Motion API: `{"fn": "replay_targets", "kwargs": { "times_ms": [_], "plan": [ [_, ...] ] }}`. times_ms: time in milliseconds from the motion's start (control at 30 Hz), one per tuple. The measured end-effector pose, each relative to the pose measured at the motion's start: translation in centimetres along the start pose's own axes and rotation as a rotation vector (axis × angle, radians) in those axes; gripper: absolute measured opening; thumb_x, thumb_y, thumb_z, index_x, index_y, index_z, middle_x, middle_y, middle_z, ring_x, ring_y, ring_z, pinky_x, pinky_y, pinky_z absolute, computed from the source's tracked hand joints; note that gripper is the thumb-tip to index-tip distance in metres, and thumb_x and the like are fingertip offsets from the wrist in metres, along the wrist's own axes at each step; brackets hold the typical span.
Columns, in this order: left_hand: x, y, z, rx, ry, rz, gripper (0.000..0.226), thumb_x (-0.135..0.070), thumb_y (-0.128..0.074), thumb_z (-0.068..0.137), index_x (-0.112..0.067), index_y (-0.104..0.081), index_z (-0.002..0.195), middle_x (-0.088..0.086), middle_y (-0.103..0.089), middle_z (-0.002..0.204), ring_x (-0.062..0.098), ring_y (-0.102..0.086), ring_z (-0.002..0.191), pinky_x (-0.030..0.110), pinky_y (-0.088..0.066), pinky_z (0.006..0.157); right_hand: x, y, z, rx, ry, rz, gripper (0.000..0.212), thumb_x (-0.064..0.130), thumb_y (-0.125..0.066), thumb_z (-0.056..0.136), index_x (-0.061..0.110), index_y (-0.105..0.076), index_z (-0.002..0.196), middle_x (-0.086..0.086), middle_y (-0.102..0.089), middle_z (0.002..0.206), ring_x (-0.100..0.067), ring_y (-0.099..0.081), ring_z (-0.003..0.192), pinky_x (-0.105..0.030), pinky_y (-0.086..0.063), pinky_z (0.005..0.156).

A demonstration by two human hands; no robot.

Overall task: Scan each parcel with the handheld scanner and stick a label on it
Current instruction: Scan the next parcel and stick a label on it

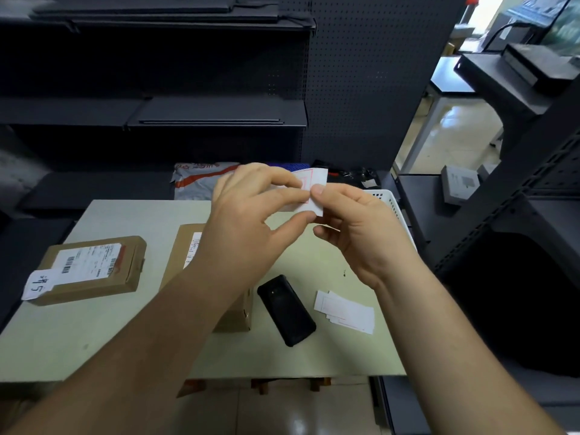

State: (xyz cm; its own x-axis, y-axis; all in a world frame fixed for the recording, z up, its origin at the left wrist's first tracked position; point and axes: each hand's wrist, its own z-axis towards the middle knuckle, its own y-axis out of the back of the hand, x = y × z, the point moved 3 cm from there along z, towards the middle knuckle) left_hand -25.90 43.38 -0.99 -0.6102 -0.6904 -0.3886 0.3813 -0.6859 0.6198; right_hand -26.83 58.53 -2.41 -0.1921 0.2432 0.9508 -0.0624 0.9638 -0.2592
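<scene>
Table (94,340) with left parcel (94,268), middle parcel (182,246), scanner (286,310), label stack (345,312)

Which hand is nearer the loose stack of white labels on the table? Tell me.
Right. The right hand is raised just beyond the label stack; the left hand is farther left, above the middle parcel.

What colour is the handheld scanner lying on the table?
The scanner is black; head view.

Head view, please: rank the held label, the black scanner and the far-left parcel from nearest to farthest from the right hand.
1. The held label, pinched by the right hand.
2. The scanner, on the table, lower left of the hand.
3. The parcel, at the table's far left.
</scene>
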Motion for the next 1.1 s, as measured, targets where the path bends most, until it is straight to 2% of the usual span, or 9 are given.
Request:
{"fn": "replay_targets", "kwargs": {
  "times_ms": [200,300,367,533,667,800,900,1000,1100],
  "plan": [
    [-0.2,0.9,-0.1,-0.042,0.072,-0.044,0.022,-0.034,-0.069,0.087,-0.018,-0.076,0.101,-0.008,-0.071,0.103,0.01,-0.063,0.099,0.046,-0.044,0.093,0.6,-0.4,-0.6,0.045,0.056,0.008,0.012,0.017,-0.059,0.094,0.015,-0.069,0.088,-0.002,-0.071,0.084,-0.013,-0.068,0.076,-0.027,-0.046,0.07],
    [-0.5,1.6,0.1,-0.009,0.069,-0.152,0.022,-0.025,-0.071,0.089,-0.015,-0.074,0.108,-0.01,-0.067,0.103,0.002,-0.061,0.096,0.025,-0.05,0.088,1.0,-0.7,-0.9,0.065,0.079,0.004,0.015,0.017,-0.058,0.094,0.015,-0.07,0.085,-0.002,-0.072,0.081,-0.013,-0.068,0.073,-0.027,-0.046,0.069],
    [-0.7,2.1,0.2,-0.012,0.065,-0.179,0.021,-0.02,-0.072,0.089,-0.012,-0.073,0.108,-0.007,-0.067,0.102,0.002,-0.061,0.096,0.015,-0.047,0.086,1.2,-0.9,-1.1,0.1,0.095,0.018,0.014,0.021,-0.061,0.09,0.017,-0.071,0.082,-0.002,-0.072,0.083,-0.013,-0.067,0.074,-0.027,-0.046,0.069],
    [-1.3,3.1,0.2,-0.061,0.053,-0.16,0.019,-0.013,-0.072,0.089,-0.01,-0.073,0.107,-0.003,-0.069,0.101,0.002,-0.061,0.096,0.01,-0.043,0.086,1.6,-1.1,-1.3,0.205,0.146,0.025,0.016,0.025,-0.059,0.088,0.016,-0.072,0.089,-0.006,-0.074,0.094,-0.016,-0.068,0.083,-0.025,-0.048,0.069],
    [-1.5,3.6,0.3,-0.072,0.052,-0.177,0.018,-0.012,-0.07,0.09,-0.011,-0.073,0.107,-0.005,-0.068,0.1,0.002,-0.062,0.096,0.013,-0.046,0.084,1.7,-1.2,-1.4,0.248,0.175,0.024,0.022,0.018,-0.054,0.085,0.009,-0.071,0.096,-0.011,-0.072,0.097,-0.019,-0.068,0.086,-0.026,-0.049,0.069],
    [-1.6,3.8,0.3,-0.078,0.048,-0.202,0.017,-0.013,-0.07,0.09,-0.013,-0.073,0.106,-0.006,-0.068,0.099,0.003,-0.063,0.095,0.016,-0.049,0.083,1.8,-1.1,-1.6,0.279,0.196,0.035,0.02,0.01,-0.055,0.081,0.014,-0.074,0.086,-0.012,-0.072,0.091,-0.021,-0.068,0.084,-0.027,-0.051,0.07],
    [-1.4,3.6,0.2,-0.08,0.03,-0.207,0.015,-0.01,-0.07,0.09,-0.012,-0.074,0.105,-0.005,-0.069,0.099,0.005,-0.064,0.094,0.021,-0.051,0.083,1.9,-1.1,-1.5,0.265,0.193,0.023,0.015,0.017,-0.063,0.077,0.013,-0.073,0.087,-0.012,-0.072,0.091,-0.022,-0.068,0.086,-0.027,-0.051,0.071],
    [-0.9,3.2,0.1,-0.08,-0.032,-0.165,0.015,-0.006,-0.071,0.089,-0.005,-0.075,0.103,0.003,-0.07,0.099,0.014,-0.065,0.094,0.031,-0.053,0.083,1.8,-1.2,-1.3,0.205,0.143,0.004,0.031,0.034,-0.066,0.077,0.009,-0.069,0.094,-0.01,-0.071,0.092,-0.021,-0.068,0.088,-0.028,-0.049,0.072],
    [-0.4,2.7,-0.1,-0.084,-0.131,-0.072,0.013,-0.007,-0.072,0.088,-0.004,-0.076,0.1,0.005,-0.071,0.101,0.022,-0.065,0.099,0.043,-0.052,0.083,1.5,-1.3,-1.2,0.15,0.117,0.023,0.018,0.026,-0.062,0.082,0.012,-0.069,0.091,-0.009,-0.071,0.088,-0.018,-0.067,0.082,-0.025,-0.049,0.068]
  ]
}}
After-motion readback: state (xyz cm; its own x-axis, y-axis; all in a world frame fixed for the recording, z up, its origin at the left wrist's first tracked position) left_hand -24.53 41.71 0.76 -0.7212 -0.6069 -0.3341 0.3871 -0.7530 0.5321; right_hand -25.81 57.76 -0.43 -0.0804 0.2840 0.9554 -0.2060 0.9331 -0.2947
